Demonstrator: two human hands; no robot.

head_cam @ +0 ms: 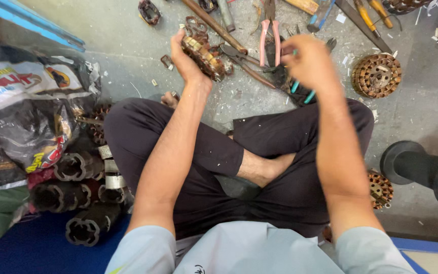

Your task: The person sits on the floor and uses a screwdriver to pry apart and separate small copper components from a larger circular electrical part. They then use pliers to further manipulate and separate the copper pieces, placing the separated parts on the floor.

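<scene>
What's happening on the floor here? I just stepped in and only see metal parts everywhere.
A person sits cross-legged on the concrete floor. The left hand holds up a round wound copper coil. The right hand is raised beside it and blurred, with a teal-handled tool just beneath it; whether it grips that tool is unclear. Pink-handled pliers and other hand tools lie in front. Another round coil rests at the right, and dark metal cores are piled by the left knee.

The pliers (269,35) have pink handles. The coil (377,75) on the grey floor (422,106) shows copper-brown windings. The trousers (280,157) are dark, flecked with pale specks. The shirt (249,251) is light grey. The blurred tool (302,94) seems teal.
</scene>
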